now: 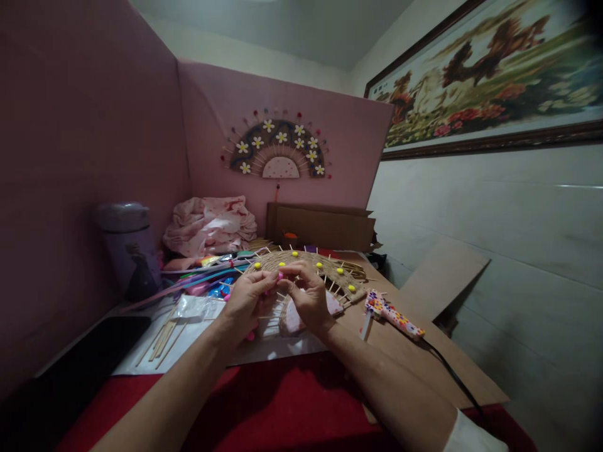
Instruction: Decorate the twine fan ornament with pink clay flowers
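My left hand (245, 300) and my right hand (308, 300) meet over the work, thumbs and fingertips pinched together. Between them shows a small bright pink lump (281, 275) that looks like modelling clay; the fingers cover most of it. Just beyond and below lies a half-round fan (268, 258) wrapped in tan cord, with thin sticks poking past its rim and yellow dots (351, 288) spaced along its arc. Its pale pink half-circle centre (293, 319) is partly behind my right hand. More pink bits sit near my left hand.
A flower-patterned glue gun (394, 315) with a black cord lies right on brown board. Leftward are loose wooden sticks (164, 339), a clear plastic bag (200, 309), a dark flat object (101, 342) and a lilac bottle (132, 254). Behind are pink cloth (214, 223) and cardboard (320, 227).
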### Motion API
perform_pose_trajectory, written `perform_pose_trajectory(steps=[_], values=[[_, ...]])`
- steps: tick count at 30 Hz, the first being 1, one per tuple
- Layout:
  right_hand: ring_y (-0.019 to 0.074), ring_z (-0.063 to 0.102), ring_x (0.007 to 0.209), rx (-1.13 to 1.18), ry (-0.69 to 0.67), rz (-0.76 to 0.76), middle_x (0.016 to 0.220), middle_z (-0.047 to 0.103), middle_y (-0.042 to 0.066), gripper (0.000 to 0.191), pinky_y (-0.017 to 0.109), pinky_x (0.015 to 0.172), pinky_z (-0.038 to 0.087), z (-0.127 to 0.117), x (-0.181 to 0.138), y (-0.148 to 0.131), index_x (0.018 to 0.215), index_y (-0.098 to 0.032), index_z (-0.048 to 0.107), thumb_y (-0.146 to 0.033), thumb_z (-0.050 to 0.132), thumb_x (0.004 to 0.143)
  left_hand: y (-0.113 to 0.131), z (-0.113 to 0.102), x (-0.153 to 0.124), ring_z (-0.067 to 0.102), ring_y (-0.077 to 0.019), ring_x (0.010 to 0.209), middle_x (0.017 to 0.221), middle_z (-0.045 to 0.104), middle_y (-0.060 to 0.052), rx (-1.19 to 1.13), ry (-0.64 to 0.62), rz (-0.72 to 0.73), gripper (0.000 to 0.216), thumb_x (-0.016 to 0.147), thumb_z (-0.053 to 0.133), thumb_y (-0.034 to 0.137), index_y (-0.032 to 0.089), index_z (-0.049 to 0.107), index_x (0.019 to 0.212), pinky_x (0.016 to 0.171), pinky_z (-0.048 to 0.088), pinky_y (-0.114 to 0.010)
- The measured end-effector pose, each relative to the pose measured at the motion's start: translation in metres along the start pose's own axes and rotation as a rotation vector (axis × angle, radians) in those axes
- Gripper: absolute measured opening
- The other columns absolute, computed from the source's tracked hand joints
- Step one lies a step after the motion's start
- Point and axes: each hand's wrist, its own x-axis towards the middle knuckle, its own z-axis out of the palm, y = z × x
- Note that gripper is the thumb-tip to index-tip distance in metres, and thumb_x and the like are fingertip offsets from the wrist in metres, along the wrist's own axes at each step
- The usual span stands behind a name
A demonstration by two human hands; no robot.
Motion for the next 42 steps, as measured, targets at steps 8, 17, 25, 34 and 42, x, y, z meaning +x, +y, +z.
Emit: perform_pose_trajectory(steps=[8, 17, 25, 34, 42], values=[[0.015, 0.054, 0.079, 0.003, 0.018, -0.037, 0.083, 0.055, 0.002, 0.009, 0.027, 0.065, 0.044, -0.0005, -0.0001, 0.0016, 0.086, -0.024, 0.07, -0.021, 0.064, 0.08, -0.0015, -0.0032, 0.0019, 0.025, -0.0017, 0.033, 0.043, 0.038, 0.007, -0.022, -0.015, -0.009, 0.03, 0.065, 0.075, 0.036, 0.013, 0.055, 0.064, 0.033, 0.014, -0.017], [0.0153, 0.053, 0.081, 0.035, 0.018, -0.055, 0.082, 0.055, 0.001, 0.009, 0.029, 0.073, 0.043, -0.0009, 0.0016, 0.0061, 0.083, -0.025, 0.071, -0.021, 0.064, 0.081, -0.0009, -0.0028, 0.0009, 0.025, -0.0009, 0.032, 0.043, 0.04, 0.006, -0.006, -0.028, -0.004, 0.03, 0.065, 0.075, 0.032, 0.013, 0.052, 0.057, 0.033, 0.013, -0.017], [0.0159, 0.054, 0.082, 0.026, 0.006, -0.006, 0.085, 0.056, 0.003, 0.006, 0.026, 0.063, 0.045, -0.0006, 0.0008, 0.0025, 0.083, -0.023, 0.069, -0.025, 0.067, 0.078, -0.0017, -0.0012, 0.0018, 0.027, -0.0014, 0.033, 0.046, 0.041, 0.006, 0.014, 0.012, 0.01, 0.036, 0.065, 0.073, 0.041, 0.013, 0.051, 0.058, 0.032, 0.013, -0.017], [0.0146, 0.054, 0.079, 0.013, -0.016, 0.009, 0.086, 0.056, 0.002, 0.011, 0.024, 0.059, 0.044, -0.0007, -0.0001, 0.0021, 0.088, -0.024, 0.068, -0.023, 0.067, 0.078, -0.0001, -0.0015, 0.0011, 0.027, -0.0012, 0.035, 0.047, 0.04, 0.006, 0.065, 0.054, 0.017, 0.031, 0.062, 0.076, 0.036, 0.012, 0.057, 0.065, 0.033, 0.015, -0.016], [0.0138, 0.053, 0.075, 0.01, -0.01, 0.011, 0.085, 0.055, 0.002, 0.011, 0.024, 0.058, 0.043, 0.0, -0.0001, 0.002, 0.088, -0.024, 0.067, -0.021, 0.067, 0.077, 0.0021, 0.0007, -0.0011, 0.027, -0.0014, 0.036, 0.047, 0.039, 0.006, 0.05, 0.036, 0.01, 0.031, 0.062, 0.076, 0.034, 0.012, 0.055, 0.064, 0.034, 0.015, -0.016]])
